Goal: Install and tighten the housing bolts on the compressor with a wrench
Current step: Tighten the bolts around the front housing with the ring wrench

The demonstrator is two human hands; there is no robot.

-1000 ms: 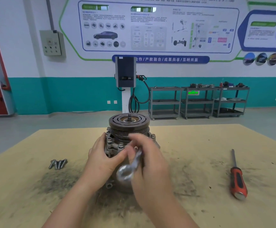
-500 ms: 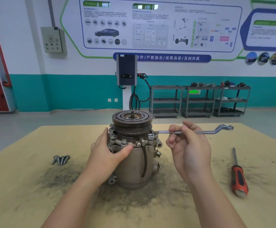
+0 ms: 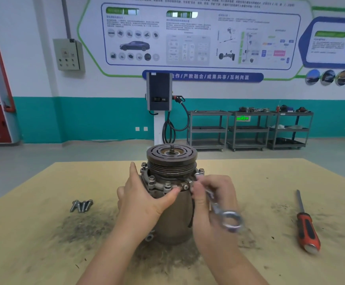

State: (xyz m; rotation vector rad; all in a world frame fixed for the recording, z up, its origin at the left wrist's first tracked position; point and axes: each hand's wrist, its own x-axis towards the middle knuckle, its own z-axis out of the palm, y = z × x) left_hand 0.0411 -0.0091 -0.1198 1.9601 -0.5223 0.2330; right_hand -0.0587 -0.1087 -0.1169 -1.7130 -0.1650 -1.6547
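Shiny metal wrench (image 3: 227,217), dull grey metal compressor (image 3: 172,212), matt, dirt-smeared tan tabletop (image 3: 44,254).

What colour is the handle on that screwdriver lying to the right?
Red-orange with black grip inlays, on the screwdriver; the head view shows it.

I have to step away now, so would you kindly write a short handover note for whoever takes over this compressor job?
Left hand steadies the upright grey metal compressor on the tan table.
Right hand has its grip on the silver ring wrench, far end at a flange bolt on the right.
Done: several bolts sit in the flange; tightness cannot be judged.
Left: four loose silver bolts lie at the left.
Orange-handled screwdriver lies unused on the right.
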